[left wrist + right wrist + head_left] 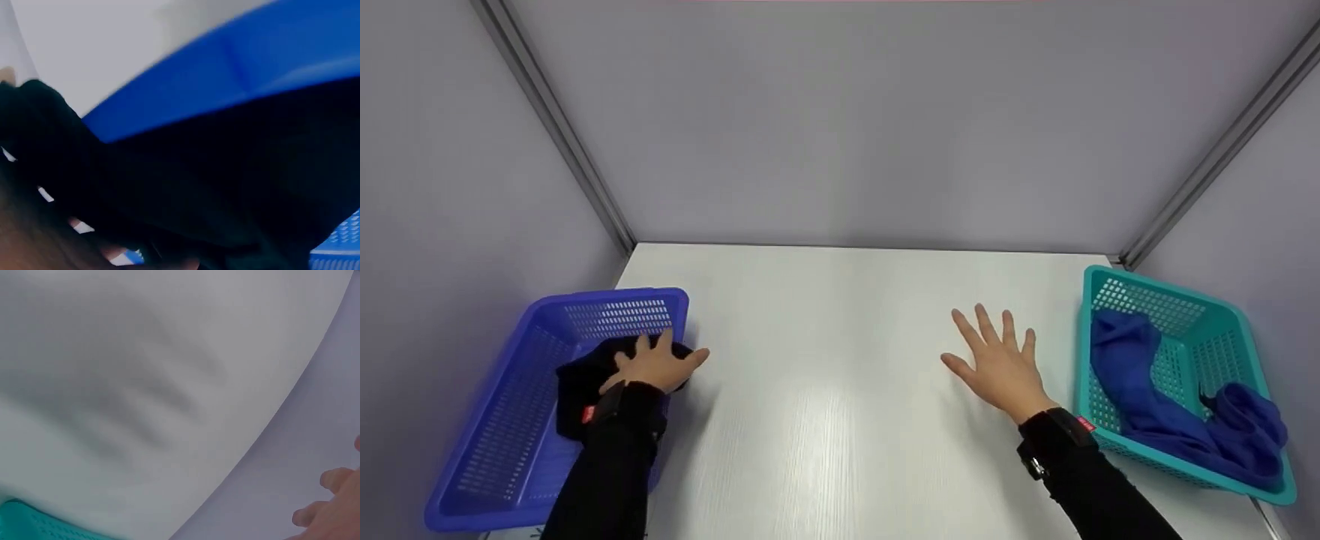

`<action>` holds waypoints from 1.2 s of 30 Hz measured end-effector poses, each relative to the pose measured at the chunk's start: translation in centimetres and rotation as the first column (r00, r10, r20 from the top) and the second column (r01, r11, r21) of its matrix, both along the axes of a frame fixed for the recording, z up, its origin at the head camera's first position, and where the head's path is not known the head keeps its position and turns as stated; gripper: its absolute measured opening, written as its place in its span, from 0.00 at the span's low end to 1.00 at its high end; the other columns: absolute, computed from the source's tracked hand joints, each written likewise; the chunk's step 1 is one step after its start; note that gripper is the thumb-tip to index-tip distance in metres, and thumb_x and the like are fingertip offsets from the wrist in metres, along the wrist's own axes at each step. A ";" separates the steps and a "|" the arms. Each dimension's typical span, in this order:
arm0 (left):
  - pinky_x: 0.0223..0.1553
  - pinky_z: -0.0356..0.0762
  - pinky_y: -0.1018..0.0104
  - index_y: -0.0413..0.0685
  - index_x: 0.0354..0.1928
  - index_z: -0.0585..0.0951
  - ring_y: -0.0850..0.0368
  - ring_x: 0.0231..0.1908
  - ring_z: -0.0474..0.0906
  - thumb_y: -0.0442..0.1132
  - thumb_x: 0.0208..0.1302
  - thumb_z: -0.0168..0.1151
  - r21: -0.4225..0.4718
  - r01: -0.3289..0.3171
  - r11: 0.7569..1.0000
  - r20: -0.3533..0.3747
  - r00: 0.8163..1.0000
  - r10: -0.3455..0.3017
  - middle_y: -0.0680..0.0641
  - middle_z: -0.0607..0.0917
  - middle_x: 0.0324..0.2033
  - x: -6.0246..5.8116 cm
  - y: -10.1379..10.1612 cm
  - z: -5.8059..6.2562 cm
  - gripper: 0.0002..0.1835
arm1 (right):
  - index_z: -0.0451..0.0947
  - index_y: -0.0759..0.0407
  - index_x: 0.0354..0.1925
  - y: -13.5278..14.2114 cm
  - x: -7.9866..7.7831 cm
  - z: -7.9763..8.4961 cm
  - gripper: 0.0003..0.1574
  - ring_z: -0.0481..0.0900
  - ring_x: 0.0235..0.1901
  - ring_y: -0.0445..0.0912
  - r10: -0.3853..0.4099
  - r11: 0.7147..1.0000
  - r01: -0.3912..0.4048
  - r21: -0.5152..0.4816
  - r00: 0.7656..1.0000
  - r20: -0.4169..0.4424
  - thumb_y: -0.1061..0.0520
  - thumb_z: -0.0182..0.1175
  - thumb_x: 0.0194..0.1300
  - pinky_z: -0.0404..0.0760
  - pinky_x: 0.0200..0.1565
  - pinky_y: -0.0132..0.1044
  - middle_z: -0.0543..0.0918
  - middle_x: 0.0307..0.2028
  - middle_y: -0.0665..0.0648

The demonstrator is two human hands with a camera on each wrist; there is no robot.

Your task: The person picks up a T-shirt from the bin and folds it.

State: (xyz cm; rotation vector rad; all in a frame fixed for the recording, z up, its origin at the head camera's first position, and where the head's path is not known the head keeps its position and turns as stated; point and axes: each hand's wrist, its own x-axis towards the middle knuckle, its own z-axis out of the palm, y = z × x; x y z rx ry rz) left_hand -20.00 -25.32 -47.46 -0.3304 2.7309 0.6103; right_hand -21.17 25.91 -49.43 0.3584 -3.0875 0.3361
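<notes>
My left hand [654, 367] is over the blue-violet basket [446, 517] at the left, its fingers spread and thumb stretched out past the rim. Under it lies a bunched black cloth [574, 390]; its exact kind is unclear. In the left wrist view the dark cloth [236, 180] fills much of the picture and hides most of the fingers. My right hand [1001, 371] hovers above the white table with fingers fanned apart, holding nothing. The turquoise basket [1222, 304] stands to its right, with a blue cloth [1147, 405] draped inside.
A white table [810, 375] lies between the two baskets. Grey panels [847, 135] enclose it at the back and on both sides. The right hand's shadow falls on the tabletop in the right wrist view.
</notes>
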 end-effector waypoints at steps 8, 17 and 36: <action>0.60 0.67 0.26 0.20 0.70 0.62 0.17 0.62 0.66 0.52 0.75 0.57 0.001 0.043 0.999 -0.042 0.998 -0.043 0.15 0.63 0.64 0.4 -1.3 -0.1 0.40 | 0.50 0.40 0.83 -4.3 1.7 0.0 0.49 0.42 0.79 0.69 0.157 0.987 -0.156 0.031 0.987 -0.033 0.26 0.49 0.74 0.42 0.70 0.76 0.49 0.82 0.60; 0.38 0.75 0.36 0.27 0.38 0.74 0.29 0.39 0.79 0.30 0.70 0.53 0.036 -0.030 0.999 -0.407 0.912 0.043 0.26 0.79 0.40 0.2 -1.8 1.3 0.08 | 0.51 0.37 0.82 -7.6 3.9 -1.7 0.48 0.45 0.79 0.68 0.328 0.944 -0.325 0.056 0.944 -0.048 0.24 0.47 0.73 0.46 0.70 0.75 0.50 0.82 0.57; 0.37 0.54 0.58 0.44 0.26 0.58 0.52 0.31 0.57 0.25 0.71 0.53 0.208 -0.068 0.976 -0.960 0.174 0.217 0.51 0.60 0.31 -0.7 2.3 14.5 0.18 | 0.60 0.39 0.80 -6.8 7.8 -11.0 0.43 0.49 0.77 0.71 0.318 0.945 -0.324 0.055 0.943 0.098 0.27 0.49 0.74 0.49 0.66 0.79 0.55 0.81 0.59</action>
